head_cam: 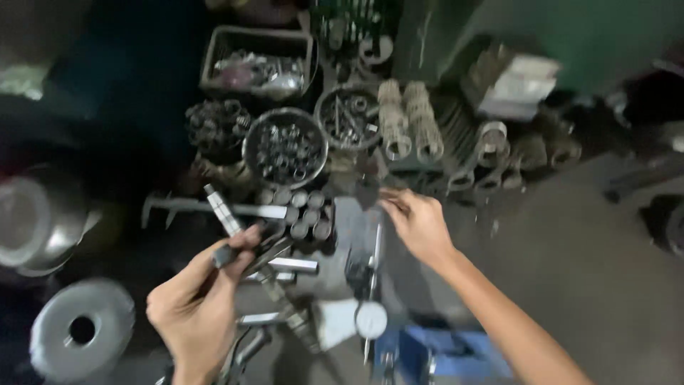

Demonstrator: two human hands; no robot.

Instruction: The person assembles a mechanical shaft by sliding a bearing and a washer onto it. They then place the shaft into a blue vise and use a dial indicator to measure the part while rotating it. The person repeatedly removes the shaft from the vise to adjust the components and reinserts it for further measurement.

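Below, the dark tabletop (584,271) is crowded along its far edge with round bowls of metal rings (285,147). Left hand (196,306) has its grip closed on a small dark tool (224,255) near the middle; right hand (419,222) hovers open, fingers spread, beside grouped cylinders (303,214).

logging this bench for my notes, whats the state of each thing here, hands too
left hand: closed around a slim metal tool
metal tool: held, tilted up to the left
right hand: empty, fingers reaching forward over the bench
round bowl: full of small metal rings
dial gauge: lying flat, untouched
rectangular tray: holds bagged parts
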